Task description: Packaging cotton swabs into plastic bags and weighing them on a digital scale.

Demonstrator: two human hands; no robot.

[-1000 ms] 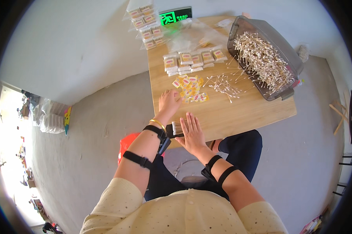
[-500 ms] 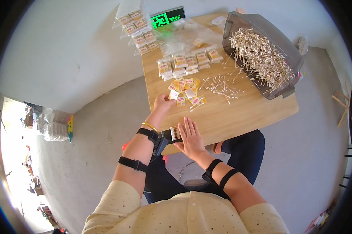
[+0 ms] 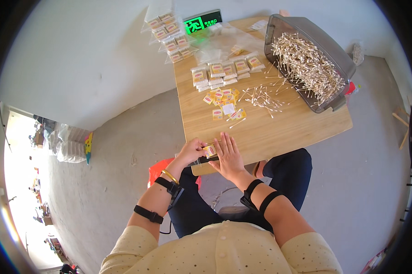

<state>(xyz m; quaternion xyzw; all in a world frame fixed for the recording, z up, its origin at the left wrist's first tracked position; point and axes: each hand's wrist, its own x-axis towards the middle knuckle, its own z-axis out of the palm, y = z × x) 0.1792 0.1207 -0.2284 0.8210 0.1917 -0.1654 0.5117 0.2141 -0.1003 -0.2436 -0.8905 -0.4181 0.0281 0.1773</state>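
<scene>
At the black tray (image 3: 208,160), your left hand (image 3: 192,151) pinched a yellow card (image 3: 210,150) while your straight-fingered, unclenched right hand (image 3: 229,158) apparently steadied swabs (image 3: 220,144).

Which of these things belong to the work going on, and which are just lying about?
Part of the work, it seems:
left hand, holding a yellow card
right hand, flat over a row of swabs
loose cards
loose swabs
swab packs
gray bin of swabs

Probably just about:
green lit sign
red plastic, perhaps a bag
wrapped stack at far left
</scene>
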